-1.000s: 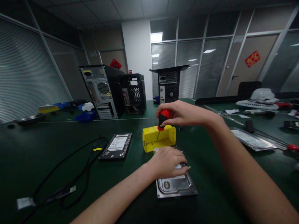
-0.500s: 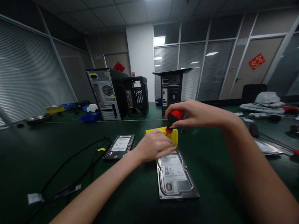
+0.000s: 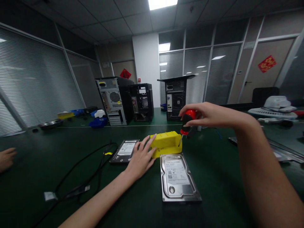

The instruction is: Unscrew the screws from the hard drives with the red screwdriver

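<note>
My right hand (image 3: 198, 117) grips a red-and-black screwdriver (image 3: 188, 119), its shaft pointing down into the right end of a yellow plastic bin (image 3: 165, 136). Small dark bits, perhaps screws, lie inside the bin. With fingers spread, my left hand (image 3: 142, 157) rests at the bin's left end, the fingertips on its edge. A silver hard drive (image 3: 177, 179) lies label-up just in front of the bin. To the left, another hard drive (image 3: 124, 151) is partly covered by my left fingers.
Computer cases (image 3: 115, 98) stand at the back, a black one (image 3: 176, 99) among them. Black cables (image 3: 78, 190) spread across the left of the green table (image 3: 133, 202). Another person's hand (image 3: 7, 159) shows at the left edge. More drives and tools (image 3: 282, 152) lie at right.
My left hand has moved left, off the front of the bin, and its fingers have spread. My right hand has shifted right with the screwdriver. Another person's hand has come into view at left.
</note>
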Available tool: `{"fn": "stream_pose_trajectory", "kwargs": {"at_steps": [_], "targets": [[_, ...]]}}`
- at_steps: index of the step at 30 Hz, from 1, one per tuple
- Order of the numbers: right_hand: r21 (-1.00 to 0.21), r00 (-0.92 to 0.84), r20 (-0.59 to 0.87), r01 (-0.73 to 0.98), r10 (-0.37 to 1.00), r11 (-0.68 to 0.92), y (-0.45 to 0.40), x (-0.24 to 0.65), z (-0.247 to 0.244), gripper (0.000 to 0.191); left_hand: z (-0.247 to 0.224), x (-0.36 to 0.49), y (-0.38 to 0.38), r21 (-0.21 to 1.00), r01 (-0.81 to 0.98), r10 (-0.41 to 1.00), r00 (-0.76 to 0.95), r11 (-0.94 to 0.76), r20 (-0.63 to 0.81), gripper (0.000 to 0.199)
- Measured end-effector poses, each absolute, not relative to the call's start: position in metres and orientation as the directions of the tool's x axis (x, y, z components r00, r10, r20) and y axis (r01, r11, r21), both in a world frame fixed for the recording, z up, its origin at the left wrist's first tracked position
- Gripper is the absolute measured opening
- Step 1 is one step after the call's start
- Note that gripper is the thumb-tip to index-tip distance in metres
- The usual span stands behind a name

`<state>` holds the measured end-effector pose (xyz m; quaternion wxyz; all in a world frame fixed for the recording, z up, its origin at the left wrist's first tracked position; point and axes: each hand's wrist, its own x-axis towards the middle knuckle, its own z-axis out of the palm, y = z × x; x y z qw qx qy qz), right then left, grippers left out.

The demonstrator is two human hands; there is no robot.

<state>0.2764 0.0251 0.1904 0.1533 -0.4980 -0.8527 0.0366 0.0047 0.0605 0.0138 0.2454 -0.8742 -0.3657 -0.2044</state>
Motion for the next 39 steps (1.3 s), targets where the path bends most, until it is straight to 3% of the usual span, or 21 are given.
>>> {"fn": "stream_pose_trajectory", "kwargs": {"at_steps": [6, 11, 16, 27, 39], "targets": [[-0.218, -0.503, 0.211, 0.812, 0.838, 0.542, 0.025, 0.274, 0.189, 0.045, 0.012, 0.02, 0.069, -0.329, 0.719, 0.501, 0.675, -0.612, 0.543, 0.017], [-0.219, -0.525, 0.173, 0.804, 0.833, 0.553, 0.037, 0.265, 0.18, 0.04, 0.006, 0.029, 0.079, -0.396, 0.703, 0.46, 0.697, -0.591, 0.55, 0.02], [-0.173, -0.552, 0.131, 0.806, 0.824, 0.567, 0.048, 0.261, 0.172, 0.041, 0.002, 0.031, 0.079, -0.366, 0.733, 0.489, 0.664, -0.573, 0.565, 0.021], [-0.263, -0.497, 0.11, 0.82, 0.861, 0.507, 0.048, 0.262, 0.168, 0.05, 0.001, 0.028, 0.074, -0.29, 0.75, 0.51, 0.63, -0.594, 0.585, 0.019], [-0.242, -0.517, 0.091, 0.818, 0.851, 0.523, 0.045, 0.256, 0.168, 0.04, 0.0, 0.026, 0.072, -0.252, 0.775, 0.542, 0.597, -0.579, 0.591, 0.011]]}}
